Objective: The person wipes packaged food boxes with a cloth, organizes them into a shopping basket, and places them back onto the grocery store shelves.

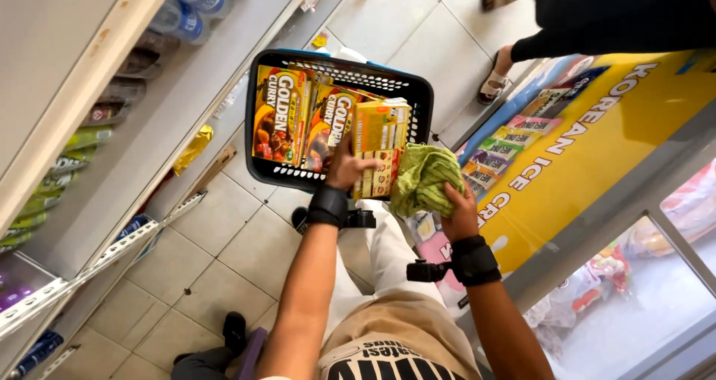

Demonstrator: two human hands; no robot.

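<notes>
A yellow box point(379, 147) is held upright by the left hand point(347, 167), with its long side pointing up and away from the person. It is kept at the near right corner of the black basket point(262, 173), just above the rim. A green cloth point(423, 178) is gripped by the right hand point(461, 214), right beside the box and outside the basket.

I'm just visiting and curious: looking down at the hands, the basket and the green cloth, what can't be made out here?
- Head view: the left hand covers part of the yellow box.
- The boxes hide the floor of the basket.
- The green cloth hides most of the right hand fingers.
- Another person's sandalled foot shows; the top edge cuts off the body.
- The bottles on the shelf are cut off at the top edge.
</notes>
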